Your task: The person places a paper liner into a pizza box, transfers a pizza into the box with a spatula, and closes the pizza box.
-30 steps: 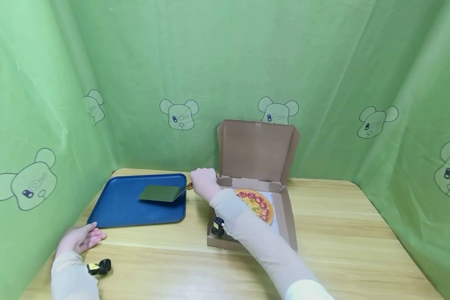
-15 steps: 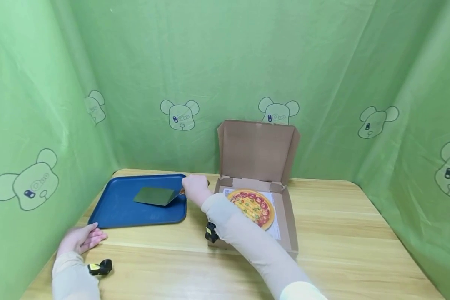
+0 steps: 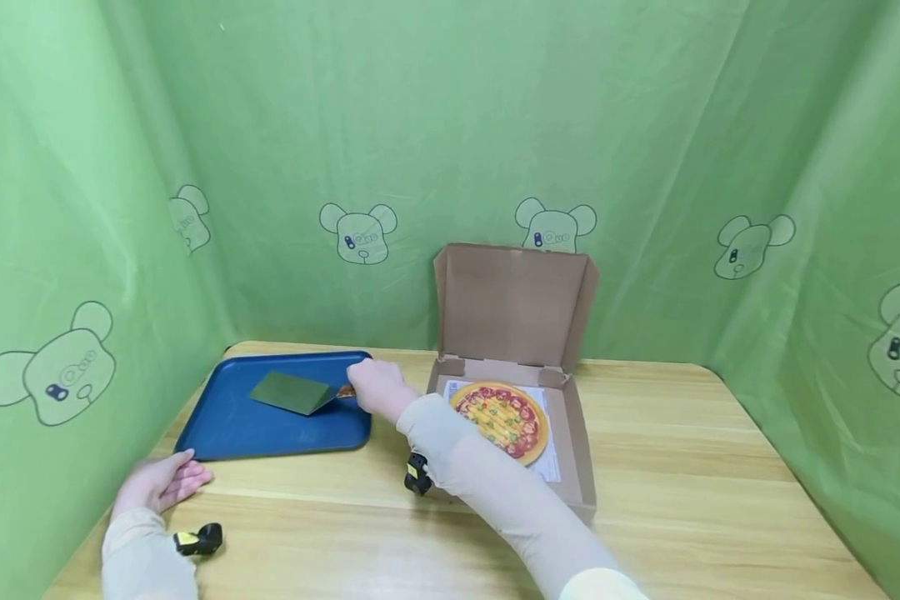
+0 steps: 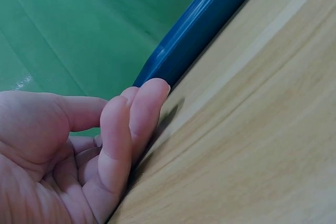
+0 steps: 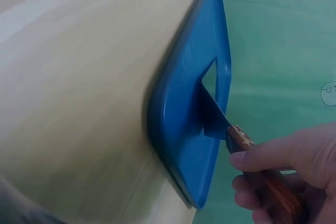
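My right hand [image 3: 378, 387] grips the brown wooden handle [image 5: 270, 190] of a spatula with a wide, flat metal blade [image 3: 290, 392]. The blade is over the blue tray [image 3: 217, 417], its handle end raised towards the tray's right side. Whether the blade touches the tray floor, I cannot tell. At the tray's near left corner my left hand [image 3: 161, 482] holds the rim with thumb and fingertips; its other fingers [image 4: 113, 140] lie loosely beside the corner. To the right, a round pizza [image 3: 504, 421] lies on printed paper in an open cardboard box [image 3: 581, 458].
The wooden table [image 3: 690, 475] stretches right of the box and along the front. The box lid [image 3: 513, 304] stands upright at the back. Green cloth walls [image 3: 450, 125] with bear drawings enclose the table. A small black camera is on each wrist.
My right hand has moved left with the spatula, carrying its blade further over the tray and leaving more of the pizza uncovered. My left hand has stayed at the tray's corner.
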